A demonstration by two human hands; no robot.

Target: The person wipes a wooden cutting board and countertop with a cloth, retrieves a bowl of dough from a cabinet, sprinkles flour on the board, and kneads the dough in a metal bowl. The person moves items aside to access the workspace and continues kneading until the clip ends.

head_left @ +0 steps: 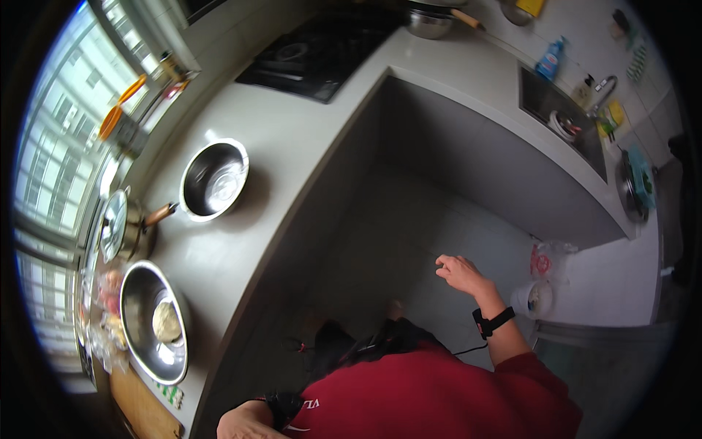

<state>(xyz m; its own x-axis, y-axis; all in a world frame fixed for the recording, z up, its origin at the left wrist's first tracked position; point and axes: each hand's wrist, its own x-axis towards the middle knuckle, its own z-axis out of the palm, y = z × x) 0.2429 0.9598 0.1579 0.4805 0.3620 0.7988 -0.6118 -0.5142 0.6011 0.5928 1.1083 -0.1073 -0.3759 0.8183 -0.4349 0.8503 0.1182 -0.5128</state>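
Over the floor, my right hand (459, 273) hangs with loosely bent fingers and nothing in it. A black band (493, 322) goes around that wrist. My left hand (249, 423) shows only in part at the bottom edge, and its fingers are out of the picture. Nearest to it on the counter is a large steel bowl (129, 329) holding a lump of pale dough (166, 322). A smaller steel bowl (215, 180), with no contents visible, stands farther along the counter.
A lidded steel pot (123, 228) with a wooden handle stands by the window, near bagged food (107, 340) and a wooden board (140, 406). Beyond are a black cooktop (307, 60) and a sink (540, 101). A white bin (532, 299) sits on the floor at right.
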